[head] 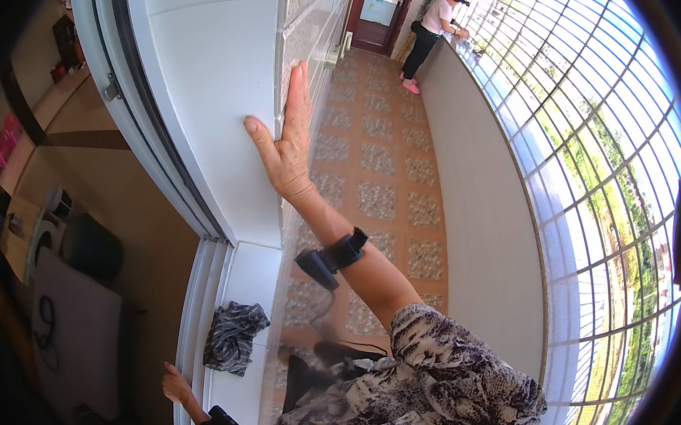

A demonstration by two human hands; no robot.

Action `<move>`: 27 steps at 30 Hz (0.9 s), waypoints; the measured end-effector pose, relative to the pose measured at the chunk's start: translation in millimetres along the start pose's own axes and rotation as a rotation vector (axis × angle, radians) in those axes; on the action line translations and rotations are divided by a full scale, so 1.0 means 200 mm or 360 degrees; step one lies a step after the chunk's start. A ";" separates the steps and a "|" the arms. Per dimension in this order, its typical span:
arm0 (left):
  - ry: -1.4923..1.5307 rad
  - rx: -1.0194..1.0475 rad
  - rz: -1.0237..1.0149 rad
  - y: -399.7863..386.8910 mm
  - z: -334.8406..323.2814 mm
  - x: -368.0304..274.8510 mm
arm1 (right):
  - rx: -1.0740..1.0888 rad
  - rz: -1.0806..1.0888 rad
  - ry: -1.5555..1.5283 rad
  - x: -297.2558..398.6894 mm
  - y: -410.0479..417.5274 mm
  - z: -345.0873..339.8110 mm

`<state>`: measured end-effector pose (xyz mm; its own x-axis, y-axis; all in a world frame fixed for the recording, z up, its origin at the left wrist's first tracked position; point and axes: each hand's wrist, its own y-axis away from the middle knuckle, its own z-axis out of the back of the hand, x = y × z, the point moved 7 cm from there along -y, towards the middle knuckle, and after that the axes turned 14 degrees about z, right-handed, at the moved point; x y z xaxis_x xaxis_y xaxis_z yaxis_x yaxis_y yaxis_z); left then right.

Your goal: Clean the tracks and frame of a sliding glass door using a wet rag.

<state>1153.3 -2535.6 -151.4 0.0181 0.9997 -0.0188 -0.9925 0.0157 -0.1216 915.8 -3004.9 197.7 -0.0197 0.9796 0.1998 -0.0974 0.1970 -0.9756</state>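
My right hand (289, 146) lies flat along the corner of a white-tiled wall (219, 102), thumb apart from the fingers, holding nothing that I can see. A black strap with a device (329, 258) sits on that forearm. Low in the view, my left hand (175, 384) is by the metal sliding-window track (191, 326), its fingers bent. Whether it grips anything is hidden. Between the two hands, a crumpled dark grey striped cloth (236, 337) rests on the white tiled sill (251, 277). Another black device (221, 420) is strapped to my left wrist.
Through the window opening stand a chair (77, 331) and a dark green container (93, 247). A pebble-patterned floor (376, 200) runs along a low wall (481, 179) with a metal grille (586, 144) above. A person (433, 32) stands far off near a door (380, 18).
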 end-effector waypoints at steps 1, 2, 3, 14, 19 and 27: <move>0.0026 -0.0085 -0.0018 0.00 0.01 0.01 | -0.0001 -0.0012 0.0012 0.01 0.00 0.00; 0.0033 -0.0082 -0.0015 0.00 0.02 0.00 | -0.0003 -0.0025 0.0027 0.01 0.00 0.00; 0.0018 -0.0031 -0.0002 0.00 0.01 0.00 | 0.0000 -0.0018 0.0025 0.01 0.00 0.00; 0.0119 0.0081 0.0017 0.00 0.01 -0.01 | 0.0010 -0.0018 0.0054 0.00 0.00 0.00; 0.0034 0.0124 0.0080 0.02 0.04 -0.03 | 0.0005 -0.0053 0.0023 -0.01 0.02 -0.01; 0.0100 0.0220 -0.0010 -0.05 -0.05 0.02 | 0.0007 -0.0064 0.0031 0.00 0.02 -0.01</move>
<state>1164.1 -2531.0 -159.8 0.0274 0.9963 -0.0811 -0.9995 0.0288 0.0156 917.1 -3004.5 194.3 0.0039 0.9716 0.2366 -0.1021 0.2358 -0.9664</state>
